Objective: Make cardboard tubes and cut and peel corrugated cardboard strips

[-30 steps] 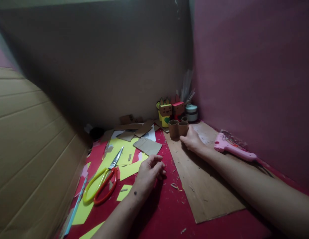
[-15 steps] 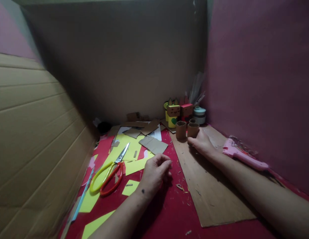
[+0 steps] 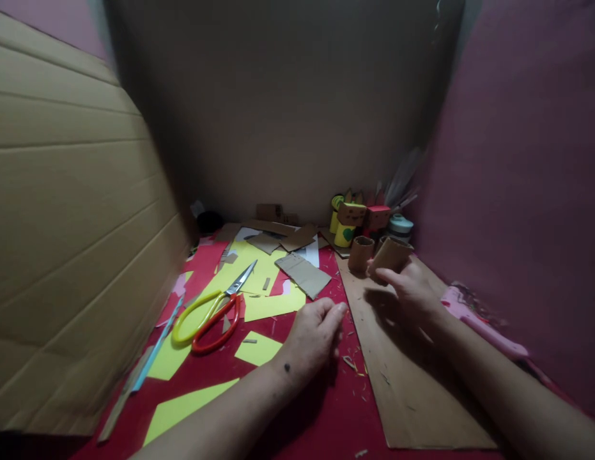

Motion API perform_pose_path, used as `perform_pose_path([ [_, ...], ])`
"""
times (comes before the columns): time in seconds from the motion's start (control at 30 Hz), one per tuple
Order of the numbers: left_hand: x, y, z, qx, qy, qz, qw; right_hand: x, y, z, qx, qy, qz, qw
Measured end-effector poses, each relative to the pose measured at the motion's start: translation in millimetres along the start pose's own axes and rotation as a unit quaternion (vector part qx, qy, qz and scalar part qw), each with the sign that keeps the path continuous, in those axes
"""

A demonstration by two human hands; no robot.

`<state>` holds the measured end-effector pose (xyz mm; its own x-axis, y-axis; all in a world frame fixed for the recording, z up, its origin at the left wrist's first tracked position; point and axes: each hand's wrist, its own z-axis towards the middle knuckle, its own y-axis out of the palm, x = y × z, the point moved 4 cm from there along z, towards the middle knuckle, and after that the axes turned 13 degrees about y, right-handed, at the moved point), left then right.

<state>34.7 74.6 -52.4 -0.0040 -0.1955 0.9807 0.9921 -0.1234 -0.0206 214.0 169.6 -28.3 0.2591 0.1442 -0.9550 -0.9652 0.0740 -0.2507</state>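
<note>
Nearest us, a long, flat sheet of brown cardboard [image 3: 415, 399] lies on the red tabletop [image 3: 342, 409], dotted with scraps that could stick to anything tacky set down there. Beside it, the left hand [image 3: 319, 332] hovers or rests with fingers half curled; we see nothing in them, but their undersides are hidden, so we cannot tell how narrow the grip is. To the right lies a pink plastic glue gun [image 3: 489, 333], near the right forearm; if it is hot, a careless sweep of that arm could mean a burn. Over on the left, the yellow-and-red-handled metal scissors [image 3: 236, 286] point away from us on yellow paper.

Farther on, the right hand [image 3: 415, 291] grips a tilted, hollow brown cardboard tube [image 3: 392, 257] above the sheet's far part; squeezing too hard might crush its wall. Just beside it stands a short upright brown cardboard tube [image 3: 360, 257], which a sideways nudge could topple. That might in turn jostle the yellow paper figure with a green heart [image 3: 345, 235] behind.
</note>
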Motion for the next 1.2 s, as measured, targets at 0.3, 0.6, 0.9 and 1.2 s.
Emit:
perform_pose_path([
  [0.3,-2,-0.2,4,-0.002,0.005,-0.035,0.999,-21,27,-35,-0.263,0.141,0.213,0.930],
  [0.6,4,2.7,3,-0.012,0.025,-0.035,0.999,-20,46,-56,-0.370,0.138,0.265,0.880],
  [0.9,-1,5.6,-3,-0.013,0.083,0.030,0.996,-15,47,-63,-0.344,0.118,0.214,0.907],
  [1.2,2,8.8,-14,-0.050,-0.005,0.055,0.997,-20,33,-50,-0.164,0.017,0.022,0.986],
])
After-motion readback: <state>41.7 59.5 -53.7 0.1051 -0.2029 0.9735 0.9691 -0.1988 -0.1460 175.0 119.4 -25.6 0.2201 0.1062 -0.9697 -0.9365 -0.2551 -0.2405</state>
